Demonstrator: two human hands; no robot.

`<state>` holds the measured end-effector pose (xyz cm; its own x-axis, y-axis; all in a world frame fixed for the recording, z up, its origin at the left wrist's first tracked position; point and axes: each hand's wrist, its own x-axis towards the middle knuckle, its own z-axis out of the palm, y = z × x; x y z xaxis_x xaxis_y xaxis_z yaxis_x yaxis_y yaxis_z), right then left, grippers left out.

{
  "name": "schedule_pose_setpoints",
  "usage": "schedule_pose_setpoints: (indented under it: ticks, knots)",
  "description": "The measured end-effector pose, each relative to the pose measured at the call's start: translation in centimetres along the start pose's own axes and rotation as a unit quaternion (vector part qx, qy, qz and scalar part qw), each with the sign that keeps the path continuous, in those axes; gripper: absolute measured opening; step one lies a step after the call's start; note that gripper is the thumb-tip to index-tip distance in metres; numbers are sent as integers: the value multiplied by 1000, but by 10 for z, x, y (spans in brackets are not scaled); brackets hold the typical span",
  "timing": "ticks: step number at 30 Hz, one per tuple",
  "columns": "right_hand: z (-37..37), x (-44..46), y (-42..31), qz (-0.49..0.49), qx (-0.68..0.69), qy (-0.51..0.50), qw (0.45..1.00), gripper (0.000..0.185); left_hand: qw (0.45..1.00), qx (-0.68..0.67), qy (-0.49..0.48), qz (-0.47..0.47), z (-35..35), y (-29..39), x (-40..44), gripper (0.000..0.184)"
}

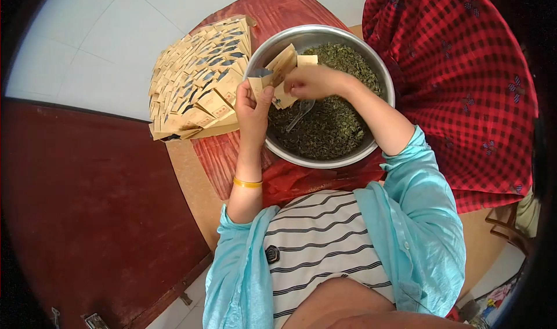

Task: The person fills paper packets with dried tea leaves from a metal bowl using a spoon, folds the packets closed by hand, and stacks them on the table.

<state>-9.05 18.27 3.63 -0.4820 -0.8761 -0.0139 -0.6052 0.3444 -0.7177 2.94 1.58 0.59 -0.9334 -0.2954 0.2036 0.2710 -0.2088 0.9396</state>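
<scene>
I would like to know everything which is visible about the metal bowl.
The bowl is round, wide and silvery, apparently metal, with a smooth rim. It stands upright on a red cover, close to the checked cloth. Dried green leaves cover much of its inside, and a clear scoop and several paper packets are within it. The left hand is at its left side, the right above it; whether either touches it is unclear.

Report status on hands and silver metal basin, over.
Left hand: grip on open tan paper packet. Right hand: over silver metal basin, grip unclear. Dark green dried leaves inside; clear scoop lies on them, near right hand.
</scene>
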Motion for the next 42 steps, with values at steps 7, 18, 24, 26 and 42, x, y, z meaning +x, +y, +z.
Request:
schedule_pose_setpoints:
  ticks: [7,18,24,26,42]
  knots:
    - [34,-2,-11,-17,-240,-213,947,21,1000,-21,1,4,1,4,1,40]
    - [-22,-6,4,91,-111,-6,990,22,1000,-5,-4,13,4,6,0,37]
    - [13,4,12,-26,-98,-12,995,20,1000,-1,-3,24,4,2,0,34]
    - [18,3,6,-81,-97,-132,983,21,1000,1,-6,28,3,1,1,34]
    - [-41,-3,28,22,246,107,963,34,994,85,-62,-14,8,3,0,46]
